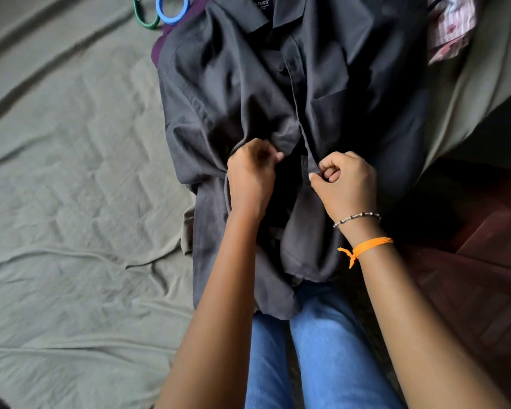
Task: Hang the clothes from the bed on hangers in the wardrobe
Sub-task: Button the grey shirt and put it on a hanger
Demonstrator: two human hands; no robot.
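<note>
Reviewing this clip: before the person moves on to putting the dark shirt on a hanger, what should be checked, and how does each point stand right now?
1. Left hand grips the dark shirt front: ok.
2. Right hand pinches the shirt's front edge: ok.
3. Shirt lies collar-up, flat on the bed sheet: ok.
4. Hangers in reach: blue hanger and green hanger lie past the collar: ok.
5. Lower front buttoned or open: cannot tell.
6. Hanger inside the shirt: not ok, none visible.
</note>
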